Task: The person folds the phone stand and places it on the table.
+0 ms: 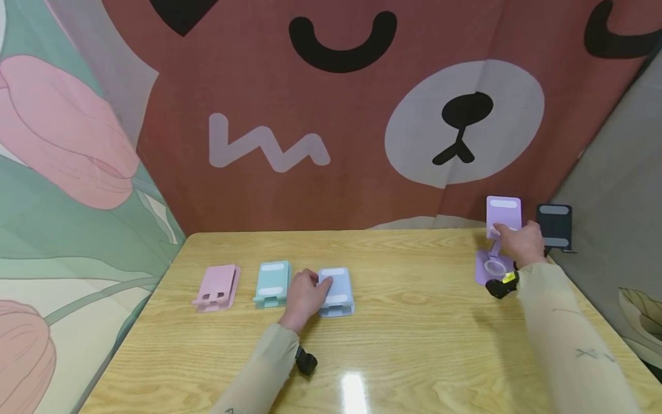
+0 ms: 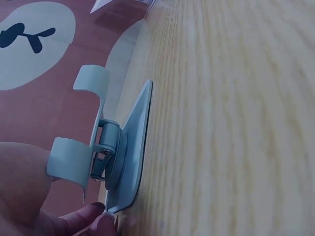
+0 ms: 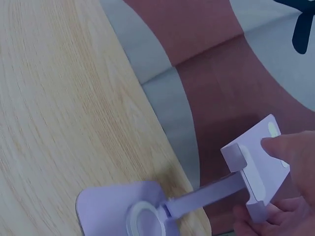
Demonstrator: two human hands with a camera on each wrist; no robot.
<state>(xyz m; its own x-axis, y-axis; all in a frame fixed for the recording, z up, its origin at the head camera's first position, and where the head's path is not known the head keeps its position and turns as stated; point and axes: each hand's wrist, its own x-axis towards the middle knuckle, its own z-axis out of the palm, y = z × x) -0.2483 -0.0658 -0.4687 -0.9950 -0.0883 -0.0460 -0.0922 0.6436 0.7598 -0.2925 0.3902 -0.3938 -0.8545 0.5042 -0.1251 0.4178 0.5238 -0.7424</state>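
At the right of the table, the purple stand [image 1: 504, 210] is raised on its arm above a flat base [image 3: 106, 209]. My right hand [image 1: 523, 242] pinches its upper plate [image 3: 266, 162], thumb on the front face and fingers behind. The light blue stand [image 1: 337, 287] lies folded near the middle of the table. My left hand [image 1: 304, 296] holds it at its left side, thumb on top; in the left wrist view the fingers touch the edge of its base [image 2: 129, 172].
A folded teal stand [image 1: 273, 282] lies just left of my left hand, with a folded pink stand [image 1: 219, 286] farther left. A black stand [image 1: 554, 221] stands raised behind my right hand. A printed cloth hangs behind the table [image 1: 403, 356].
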